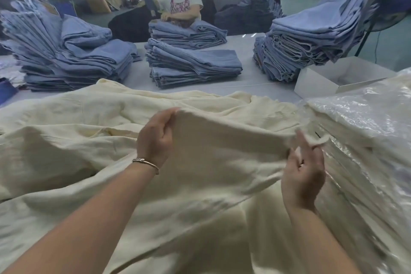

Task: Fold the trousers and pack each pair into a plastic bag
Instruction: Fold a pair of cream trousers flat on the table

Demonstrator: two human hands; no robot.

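A pair of cream trousers (224,147) is raised in front of me over a spread heap of more cream trousers (66,140). My left hand (156,138), a bracelet on its wrist, grips the lifted edge at its upper left corner. My right hand (303,176) pinches the right end of the same edge, with some fingers extended. A stack of cream trousers packed in clear plastic bags (364,131) rises at my right, touching the cloth I hold.
Several stacks of folded blue jeans (193,64) stand across the grey table (255,83). An open white cardboard box (329,78) sits at the right. A person in an apron (180,4) handles jeans at the far side. A fan stands at the far right.
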